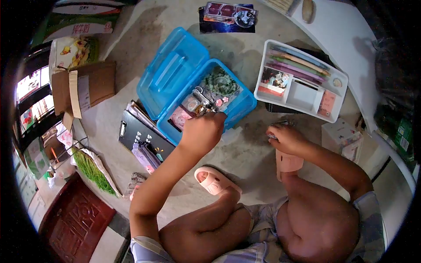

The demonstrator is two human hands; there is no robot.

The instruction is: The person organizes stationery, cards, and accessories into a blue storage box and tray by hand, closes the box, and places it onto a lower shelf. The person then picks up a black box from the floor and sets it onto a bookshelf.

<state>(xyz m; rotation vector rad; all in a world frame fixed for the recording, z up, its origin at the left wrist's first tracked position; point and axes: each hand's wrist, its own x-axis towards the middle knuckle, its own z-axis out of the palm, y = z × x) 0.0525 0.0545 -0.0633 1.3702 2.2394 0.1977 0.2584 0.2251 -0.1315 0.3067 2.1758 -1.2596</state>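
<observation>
My left hand point(204, 131) reaches over the near edge of an open blue plastic box point(241, 111). Its fingers are curled closed, and what they hold, if anything, is hidden. Inside the box lie green beads point(219, 81), a metal keyring piece point(199, 91), pink flower trinkets point(221, 101) and a pink patterned packet point(179, 117). The box's lid point(173, 72) is tipped back to the left. To the right of the box, my right hand point(287, 139) is closed above my right slipper point(287, 164), around something small and shiny that I cannot make out.
A white divided tray point(300, 101) with coloured pens stands at the right. Behind the box lie picture cards point(230, 17). A black clipboard point(140, 136) and a purple pouch point(147, 157) are left of the box. A cardboard box point(98, 85) sits farther left. My left slipper point(215, 180) is close by.
</observation>
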